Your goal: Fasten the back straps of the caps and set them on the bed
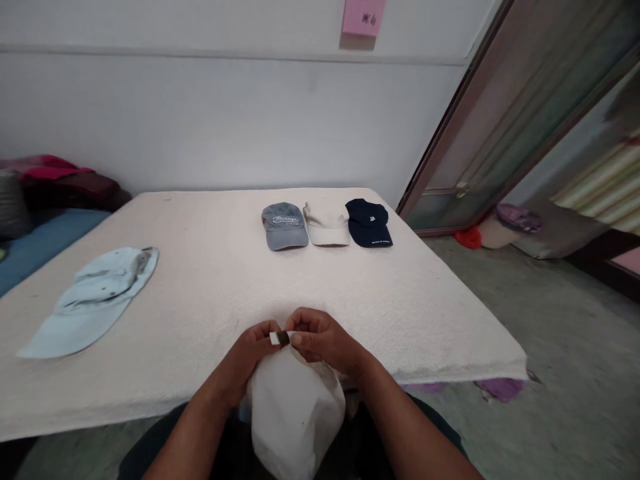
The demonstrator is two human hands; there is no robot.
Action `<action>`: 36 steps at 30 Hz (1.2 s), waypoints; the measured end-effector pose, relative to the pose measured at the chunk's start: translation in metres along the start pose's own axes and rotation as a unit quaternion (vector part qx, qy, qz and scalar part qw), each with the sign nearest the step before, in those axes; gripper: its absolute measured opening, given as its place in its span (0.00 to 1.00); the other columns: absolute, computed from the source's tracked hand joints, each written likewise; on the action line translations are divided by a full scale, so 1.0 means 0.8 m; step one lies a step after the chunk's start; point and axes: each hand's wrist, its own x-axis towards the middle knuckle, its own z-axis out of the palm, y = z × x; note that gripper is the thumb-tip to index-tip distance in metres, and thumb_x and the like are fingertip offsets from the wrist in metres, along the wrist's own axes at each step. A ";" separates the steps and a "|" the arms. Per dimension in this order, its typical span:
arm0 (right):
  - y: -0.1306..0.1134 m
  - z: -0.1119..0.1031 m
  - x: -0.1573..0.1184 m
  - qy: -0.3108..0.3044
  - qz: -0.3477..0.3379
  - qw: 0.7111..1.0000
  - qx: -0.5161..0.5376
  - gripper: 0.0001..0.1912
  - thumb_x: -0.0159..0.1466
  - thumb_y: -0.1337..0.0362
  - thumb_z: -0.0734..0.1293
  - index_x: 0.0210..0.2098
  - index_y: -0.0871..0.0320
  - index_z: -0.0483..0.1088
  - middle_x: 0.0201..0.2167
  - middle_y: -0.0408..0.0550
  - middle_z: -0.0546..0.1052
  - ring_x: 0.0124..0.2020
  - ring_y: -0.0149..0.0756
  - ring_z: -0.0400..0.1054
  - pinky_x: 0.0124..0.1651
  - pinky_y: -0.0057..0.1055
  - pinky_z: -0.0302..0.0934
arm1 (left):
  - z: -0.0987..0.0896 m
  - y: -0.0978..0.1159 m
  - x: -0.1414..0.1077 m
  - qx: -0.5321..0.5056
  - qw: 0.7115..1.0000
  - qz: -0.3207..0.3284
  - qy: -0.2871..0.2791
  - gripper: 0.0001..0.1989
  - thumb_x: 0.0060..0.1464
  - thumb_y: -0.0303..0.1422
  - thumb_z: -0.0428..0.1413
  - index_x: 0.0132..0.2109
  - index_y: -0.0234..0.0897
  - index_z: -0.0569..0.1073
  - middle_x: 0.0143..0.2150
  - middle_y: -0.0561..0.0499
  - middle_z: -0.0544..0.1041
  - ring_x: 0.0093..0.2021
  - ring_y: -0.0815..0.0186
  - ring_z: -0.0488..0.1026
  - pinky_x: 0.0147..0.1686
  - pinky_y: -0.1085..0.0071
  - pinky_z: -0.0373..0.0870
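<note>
A white cap (295,407) hangs between my hands at the near edge of the table, its crown toward me. Its back strap with a dark metal buckle (283,339) is at the top. My left hand (257,343) pinches the strap on one side of the buckle, fingers closed. On the other side, my right hand (317,337) grips the strap between thumb and fingers. The cap's brim is hidden below.
On the cream-covered table (210,267) lie a grey cap (285,227), a beige cap (327,223) and a navy cap (369,223) in a row. A flattened pale blue cap (95,297) is at left. Beyond stands a white wall (225,120) with a pink note (363,17).
</note>
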 end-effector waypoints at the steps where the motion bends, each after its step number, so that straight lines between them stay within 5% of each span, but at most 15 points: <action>1: -0.002 0.001 0.000 0.007 -0.006 1.000 -0.029 0.11 0.57 0.61 0.68 0.36 0.59 0.68 0.23 0.38 0.64 0.20 0.22 0.53 0.24 0.23 0.49 | -0.001 -0.001 0.001 0.002 1.000 0.007 0.005 0.09 0.47 0.31 0.60 0.30 0.37 0.66 0.22 0.57 0.69 0.19 0.74 0.62 0.20 0.77 0.54; 7: -0.005 0.007 0.002 0.040 -0.068 0.982 -0.174 0.10 0.54 0.65 0.70 0.36 0.57 0.70 0.34 0.43 0.70 0.35 0.31 0.62 0.40 0.29 0.57 | -0.002 -0.004 0.003 0.001 1.000 0.017 0.023 0.10 0.46 0.31 0.61 0.35 0.38 0.67 0.24 0.57 0.70 0.20 0.73 0.64 0.21 0.77 0.56; 15: -0.006 0.001 0.002 0.063 -0.068 0.961 -0.259 0.09 0.54 0.67 0.69 0.35 0.56 0.69 0.32 0.42 0.70 0.34 0.31 0.62 0.39 0.28 0.56 | -0.009 0.005 -0.004 -0.016 0.999 0.044 -0.001 0.05 0.47 0.29 0.57 0.31 0.39 0.66 0.25 0.57 0.69 0.22 0.72 0.63 0.22 0.77 0.56; 23: 0.001 0.007 0.001 0.074 -0.075 0.937 -0.334 0.08 0.55 0.69 0.67 0.35 0.56 0.69 0.31 0.42 0.72 0.34 0.32 0.64 0.36 0.28 0.55 | -0.012 -0.001 0.002 0.078 0.996 0.038 0.036 0.09 0.49 0.38 0.58 0.30 0.36 0.73 0.24 0.54 0.71 0.22 0.71 0.63 0.25 0.75 0.57; 36: -0.001 -0.001 -0.001 0.070 -0.081 0.936 -0.334 0.09 0.55 0.68 0.68 0.36 0.55 0.70 0.31 0.41 0.71 0.33 0.32 0.63 0.36 0.28 0.55 | -0.011 -0.004 0.004 0.018 0.999 0.031 0.028 0.08 0.47 0.36 0.61 0.33 0.36 0.76 0.27 0.52 0.74 0.25 0.70 0.66 0.26 0.74 0.60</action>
